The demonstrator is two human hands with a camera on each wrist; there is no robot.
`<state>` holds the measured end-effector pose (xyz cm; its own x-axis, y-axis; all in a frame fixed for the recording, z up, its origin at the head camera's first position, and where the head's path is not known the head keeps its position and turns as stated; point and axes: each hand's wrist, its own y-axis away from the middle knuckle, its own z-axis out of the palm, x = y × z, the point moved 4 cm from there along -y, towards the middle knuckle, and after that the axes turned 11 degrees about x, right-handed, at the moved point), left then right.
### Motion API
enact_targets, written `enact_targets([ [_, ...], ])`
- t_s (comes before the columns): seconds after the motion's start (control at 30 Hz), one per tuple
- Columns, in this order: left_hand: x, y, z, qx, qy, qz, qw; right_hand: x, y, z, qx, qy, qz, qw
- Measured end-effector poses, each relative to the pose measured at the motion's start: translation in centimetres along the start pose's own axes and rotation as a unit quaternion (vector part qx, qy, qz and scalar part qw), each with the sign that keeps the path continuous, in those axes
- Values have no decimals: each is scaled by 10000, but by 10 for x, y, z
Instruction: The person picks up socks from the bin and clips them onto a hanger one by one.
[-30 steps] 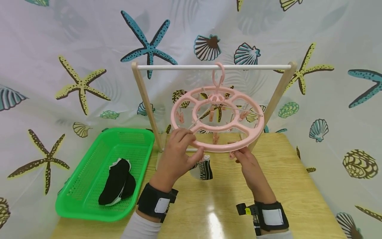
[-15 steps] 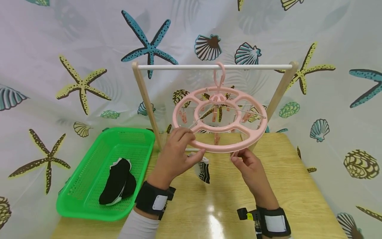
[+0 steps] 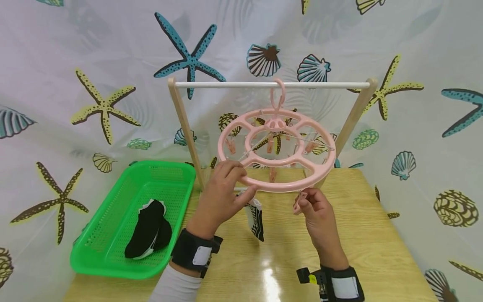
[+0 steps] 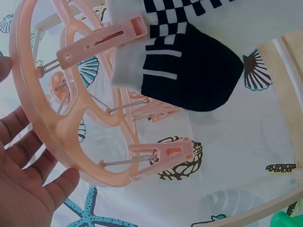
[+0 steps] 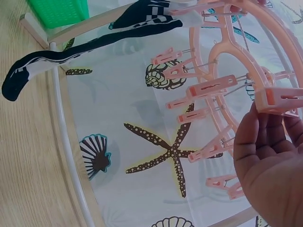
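A pink round clip hanger (image 3: pixel 284 187) hangs by its hook from a white rail. My left hand (image 3: pixel 223 191) grips its near-left rim, fingers over the top and thumb at the front. Beneath the near-right rim, my right hand (image 3: pixel 321 216) pinches a pink clothespin (image 3: pixel 299 203) between thumb and fingers; the right wrist view shows this clothespin (image 5: pixel 282 100) up close. A black-and-white patterned sock (image 3: pixel 255 220) hangs below the hanger near my left thumb. In the left wrist view, another clothespin (image 4: pixel 106 40) clips the sock (image 4: pixel 199 71) at its white cuff.
On the left stands a green basket (image 3: pixel 84 258) holding dark socks (image 3: pixel 148 230) with white edges. The rail (image 3: pixel 226 85) sits on a wooden frame (image 3: pixel 185 126) on the wooden table (image 3: pixel 370 235). A shell-and-starfish patterned sheet (image 3: pixel 124 37) covers the background.
My right hand has shifted slightly right and lower, and its clothespin now shows more plainly. The hanging sock has turned and swung a little. My left hand stays on the rim.
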<state>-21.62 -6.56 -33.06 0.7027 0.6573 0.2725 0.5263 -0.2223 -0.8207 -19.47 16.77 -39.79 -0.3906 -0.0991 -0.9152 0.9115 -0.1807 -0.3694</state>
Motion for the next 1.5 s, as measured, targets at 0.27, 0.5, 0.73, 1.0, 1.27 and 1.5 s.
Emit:
enact_targets([
  [0.27,-2,1,0,170,169,-134,9996,2,2,1,19,33,-22,10000],
  [0.5,-2,3,0,277,205,-250,9991,2,5,2,30,105,233,9997],
  [0.73,-5,5,1,269,134,-352,9989,1,5,7,-190,241,56,9995],
  [1.0,-6,4,-1,218,123,-402,9989,1,4,10,-167,862,-124,9961],
  [1.27,-7,7,-1,199,108,-469,9986,-1,2,10,265,1360,20,9904],
  [1.5,-8,11,-3,476,256,-529,9971,-1,3,13,278,1288,126,9912],
])
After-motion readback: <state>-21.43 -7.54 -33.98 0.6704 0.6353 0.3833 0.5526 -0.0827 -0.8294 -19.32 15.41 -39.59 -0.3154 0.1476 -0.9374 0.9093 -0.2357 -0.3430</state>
